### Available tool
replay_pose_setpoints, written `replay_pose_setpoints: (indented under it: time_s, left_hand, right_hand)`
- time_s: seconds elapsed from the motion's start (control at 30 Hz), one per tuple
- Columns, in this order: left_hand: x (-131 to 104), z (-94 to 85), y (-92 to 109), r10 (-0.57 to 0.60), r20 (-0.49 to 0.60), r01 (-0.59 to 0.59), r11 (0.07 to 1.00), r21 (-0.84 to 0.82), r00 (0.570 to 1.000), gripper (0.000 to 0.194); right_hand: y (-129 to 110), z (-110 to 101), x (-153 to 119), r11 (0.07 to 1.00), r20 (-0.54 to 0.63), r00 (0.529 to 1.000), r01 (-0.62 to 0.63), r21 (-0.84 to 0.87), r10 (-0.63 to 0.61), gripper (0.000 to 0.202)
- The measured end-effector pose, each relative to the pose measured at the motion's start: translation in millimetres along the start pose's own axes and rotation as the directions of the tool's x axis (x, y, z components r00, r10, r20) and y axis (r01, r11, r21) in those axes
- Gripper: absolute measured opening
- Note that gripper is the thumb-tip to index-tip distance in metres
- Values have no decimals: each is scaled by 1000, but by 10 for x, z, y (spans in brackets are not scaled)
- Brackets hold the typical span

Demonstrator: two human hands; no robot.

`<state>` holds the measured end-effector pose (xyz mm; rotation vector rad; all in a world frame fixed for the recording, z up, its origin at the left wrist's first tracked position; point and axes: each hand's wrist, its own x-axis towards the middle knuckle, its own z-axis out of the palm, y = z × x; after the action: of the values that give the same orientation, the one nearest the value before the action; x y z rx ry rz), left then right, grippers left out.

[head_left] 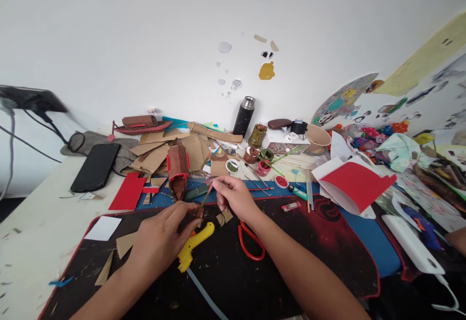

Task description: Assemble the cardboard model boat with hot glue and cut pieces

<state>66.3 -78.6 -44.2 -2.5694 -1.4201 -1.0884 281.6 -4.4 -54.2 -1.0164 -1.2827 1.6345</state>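
Note:
My left hand (160, 235) is closed, its fingertips pinching a small brown piece (200, 213) that looks like cardboard. Rising from that piece is a thin greenish stick (206, 196) with a pinkish tip. Thumb and forefinger of my right hand (233, 196) close on the stick's upper end. Just below my hands lies a yellow hot glue gun (194, 244) with a pale glue stick (206, 293) running out of its back. Red-handled scissors (252, 251) rest under my right wrist, their blades mostly hidden. Behind my left hand stands a brown model boat hull (178, 167) with red trim.
A black mat (291, 261) covers the desk front. Cardboard scraps (151, 157), a phone (95, 167) and red card (127, 191) lie left. Behind are a black flask (243, 118), paint pots (251, 155) and a finished-looking red boat (145, 126). A white power strip (413, 244) lies right.

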Motion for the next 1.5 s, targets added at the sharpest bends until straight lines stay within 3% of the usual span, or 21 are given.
replay_pose_setpoints:
  time_s: [0.27, 0.5, 0.77, 0.9, 1.03, 1.13, 1.5]
  left_hand:
    - [-18, -25, 45, 61, 60, -51, 988, -145, 996, 22]
    - [-24, -118, 37, 51, 101, -29, 977, -210, 994, 21]
    - [-66, -249, -140, -148, 148, 177, 963, -202, 978, 25]
    - [2, -351, -218, -200, 149, 224, 959, -171, 968, 25]
    - [115, -410, -223, -180, 134, 201, 965, -167, 974, 38]
    - [166, -375, -222, -166, 153, 194, 961, -199, 974, 41]
    - [275, -176, -302, -107, 239, 163, 960, -227, 965, 43]
  right_hand:
    - [-59, 16, 12, 997, 88, 995, -38, -72, 45, 40]
    - [-134, 37, -6, 990, 182, 981, -47, -133, 71, 36]
    - [-126, 10, 5, 982, 203, 976, -37, -186, 75, 30]
    - [-159, -119, 16, 970, 159, 983, -51, -237, 90, 31]
    - [-208, -334, 47, 957, 50, 993, -93, -275, 111, 28]
    - [-251, -470, 83, 935, -27, 990, -141, -325, 139, 26]
    - [-207, -687, 304, 778, -125, 982, -187, -600, 140, 23]
